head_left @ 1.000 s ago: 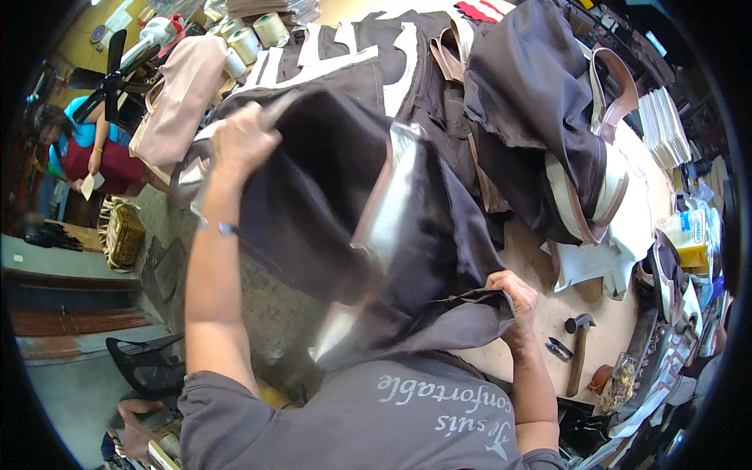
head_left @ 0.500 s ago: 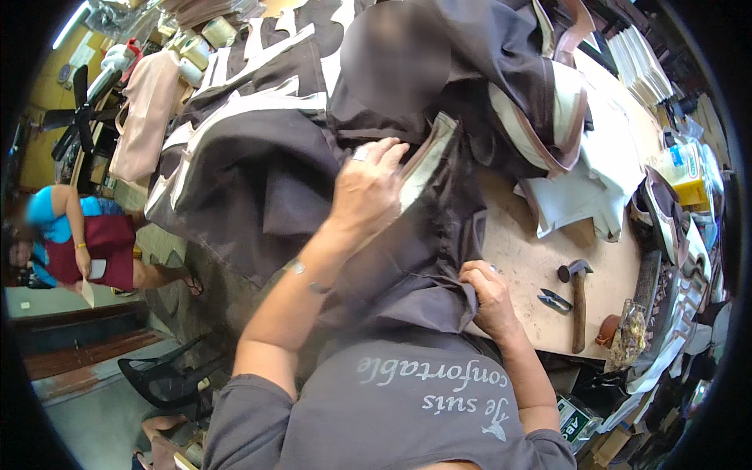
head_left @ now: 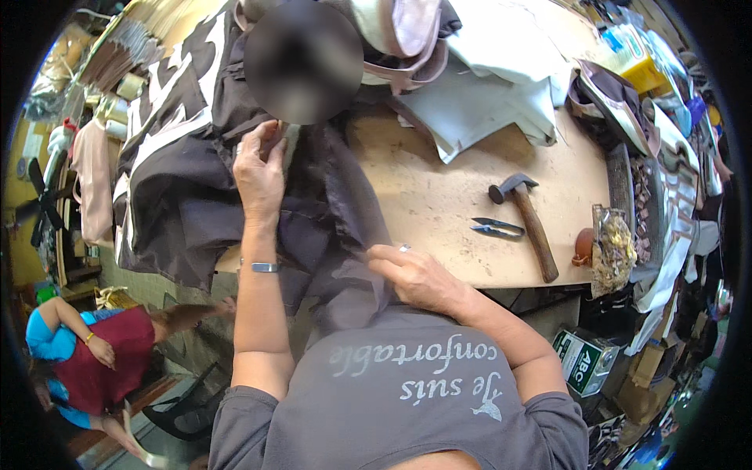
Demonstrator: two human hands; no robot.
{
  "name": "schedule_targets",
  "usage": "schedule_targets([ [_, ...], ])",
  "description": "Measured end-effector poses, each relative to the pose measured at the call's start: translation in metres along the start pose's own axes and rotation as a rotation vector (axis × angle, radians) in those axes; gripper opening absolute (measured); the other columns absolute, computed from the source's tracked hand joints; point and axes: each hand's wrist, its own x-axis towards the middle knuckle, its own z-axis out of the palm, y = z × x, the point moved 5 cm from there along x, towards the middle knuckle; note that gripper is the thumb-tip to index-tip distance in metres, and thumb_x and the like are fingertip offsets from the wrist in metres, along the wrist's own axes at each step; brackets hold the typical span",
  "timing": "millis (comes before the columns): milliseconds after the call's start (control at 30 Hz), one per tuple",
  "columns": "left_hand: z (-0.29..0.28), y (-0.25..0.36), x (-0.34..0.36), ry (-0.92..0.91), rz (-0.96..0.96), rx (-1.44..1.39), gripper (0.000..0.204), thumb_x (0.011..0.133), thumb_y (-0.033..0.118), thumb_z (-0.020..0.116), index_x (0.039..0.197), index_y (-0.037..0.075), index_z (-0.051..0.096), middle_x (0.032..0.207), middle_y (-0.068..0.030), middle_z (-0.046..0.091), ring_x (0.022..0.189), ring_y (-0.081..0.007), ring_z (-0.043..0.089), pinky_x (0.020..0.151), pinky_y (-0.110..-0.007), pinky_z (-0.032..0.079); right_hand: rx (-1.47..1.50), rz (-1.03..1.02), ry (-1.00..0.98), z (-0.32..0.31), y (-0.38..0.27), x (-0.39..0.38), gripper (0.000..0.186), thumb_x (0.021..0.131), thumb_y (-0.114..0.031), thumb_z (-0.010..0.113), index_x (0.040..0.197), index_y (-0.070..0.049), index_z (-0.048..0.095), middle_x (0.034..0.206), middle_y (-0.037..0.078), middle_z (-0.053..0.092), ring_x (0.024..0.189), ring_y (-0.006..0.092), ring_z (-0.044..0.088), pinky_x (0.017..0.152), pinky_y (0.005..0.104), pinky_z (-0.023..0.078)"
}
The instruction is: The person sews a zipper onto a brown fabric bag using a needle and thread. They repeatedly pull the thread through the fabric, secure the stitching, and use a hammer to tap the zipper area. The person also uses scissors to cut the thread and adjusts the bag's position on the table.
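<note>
A large dark brown fabric piece with white patches (head_left: pixel 176 204) drapes over the table edge and down to my lap. Up on it, my left hand (head_left: pixel 261 172) has its fingers curled, pinching the cloth beside a pale strip (head_left: pixel 292 139). My right hand (head_left: pixel 423 278) is closed on a lower fold of the same fabric, close to my body at the table's front edge. A round blurred patch hides the cloth just beyond my left hand.
On the wooden table (head_left: pixel 439 219) to the right lie thread snips (head_left: pixel 498 228) and a hammer (head_left: pixel 536 235). White sheet material (head_left: pixel 486 110) and pink-edged pieces (head_left: pixel 407 70) lie farther back. A clear bag (head_left: pixel 612 254) sits at the right corner. Another person (head_left: pixel 102 352) is at the left.
My view has turned right, so the table and hammer appear farther left. My right hand has moved leftward with its fabric fold, closer to my left hand. The other person's arms have shifted.
</note>
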Motion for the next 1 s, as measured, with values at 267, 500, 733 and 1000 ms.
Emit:
schedule_targets([
  [267,0.03,0.003,-0.015,-0.169,-0.053,-0.049,0.024,0.08,-0.005,0.054,0.104,-0.001,0.054,0.093,-0.0073,0.058,0.085,-0.0157,0.058,0.079,-0.027,0.046,-0.91,0.394,0.229,-0.082,0.048,-0.068,0.041,0.074,-0.005,0.054,0.115,0.0,0.053,0.108,0.014,0.055,0.098,0.0276,0.053,0.083,0.0396,0.042],
  [500,0.053,0.016,-0.013,-0.35,-0.22,-0.099,0.036,0.08,0.012,0.066,0.111,-0.002,0.055,0.098,-0.0058,0.061,0.084,-0.0088,0.054,0.073,-0.022,0.045,-0.771,0.76,0.057,-0.094,0.086,-0.109,0.033,0.071,-0.008,0.064,0.101,-0.002,0.055,0.093,0.01,0.052,0.103,0.0272,0.049,0.086,0.0366,0.039],
  [733,0.059,0.095,-0.065,-0.927,-0.439,-0.62,0.023,0.082,0.011,0.062,0.101,0.002,0.055,0.087,0.0011,0.054,0.081,-0.0044,0.048,0.073,-0.02,0.041,0.798,0.758,0.506,-0.09,0.068,-0.081,0.013,0.086,-0.007,0.048,0.097,-0.001,0.051,0.076,0.002,0.046,0.06,0.0076,0.046,0.048,0.0216,0.035],
  [1000,0.082,0.115,-0.086,-1.019,-0.486,-0.722,0.021,0.085,0.014,0.059,0.099,-0.001,0.056,0.086,0.0003,0.055,0.081,-0.0063,0.049,0.073,-0.022,0.042,0.894,0.791,0.208,-0.088,0.047,-0.042,0.044,0.096,-0.042,0.036,0.093,-0.003,0.054,0.062,-0.006,0.032,0.054,0.0049,0.024,0.049,0.0192,0.021],
])
